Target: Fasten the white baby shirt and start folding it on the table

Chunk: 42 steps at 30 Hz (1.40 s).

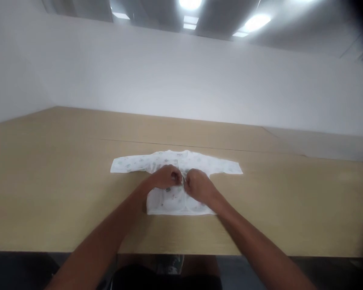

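A small white long-sleeved baby shirt [133, 164] with a faint printed pattern lies flat on the wooden table [48, 189], its sleeves spread out left and right. My left hand [167, 177] and my right hand [198, 185] rest side by side on the middle of the shirt's front. Both have their fingers curled and pinched on the fabric along the front opening. What sits between the fingertips is too small to make out.
The light wooden table runs wide to both sides and back to a plain white wall [181, 80]. Its front edge [181, 254] lies just below my forearms. A seam crosses the tabletop behind the shirt.
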Motion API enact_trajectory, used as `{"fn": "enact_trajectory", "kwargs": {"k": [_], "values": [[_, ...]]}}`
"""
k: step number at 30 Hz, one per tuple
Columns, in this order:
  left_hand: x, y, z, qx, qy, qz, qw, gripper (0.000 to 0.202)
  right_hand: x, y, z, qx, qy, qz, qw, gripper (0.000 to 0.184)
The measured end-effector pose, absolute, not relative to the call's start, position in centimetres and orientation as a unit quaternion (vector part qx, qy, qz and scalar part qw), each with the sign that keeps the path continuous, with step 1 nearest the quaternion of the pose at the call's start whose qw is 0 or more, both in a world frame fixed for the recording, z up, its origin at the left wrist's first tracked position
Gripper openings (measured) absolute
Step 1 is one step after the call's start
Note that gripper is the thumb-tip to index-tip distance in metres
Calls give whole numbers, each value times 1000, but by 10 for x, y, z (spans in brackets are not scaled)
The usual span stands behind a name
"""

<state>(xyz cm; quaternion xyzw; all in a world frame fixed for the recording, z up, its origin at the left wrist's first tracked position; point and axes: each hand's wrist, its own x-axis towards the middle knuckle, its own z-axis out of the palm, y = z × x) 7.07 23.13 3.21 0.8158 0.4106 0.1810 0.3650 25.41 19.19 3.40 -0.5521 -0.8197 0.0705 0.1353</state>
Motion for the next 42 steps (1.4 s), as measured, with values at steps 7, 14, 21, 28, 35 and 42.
{"fn": "enact_trajectory", "kwargs": {"k": [7,14,21,28,35,42], "values": [[74,226,38,807,418,174,378,7,264,199,31,-470,-826,183,251,11],[77,229,31,812,435,186,343,8,263,203,33,-480,-806,236,254,8],[73,230,27,827,399,211,334,7,272,217,30,-416,-790,373,253,17],[73,230,29,826,399,222,331,8,272,220,24,-418,-787,364,271,11],[68,233,34,826,402,192,346,18,262,215,17,-451,-791,281,303,5],[67,237,31,833,417,186,314,16,270,223,17,-411,-757,400,312,3]]}}
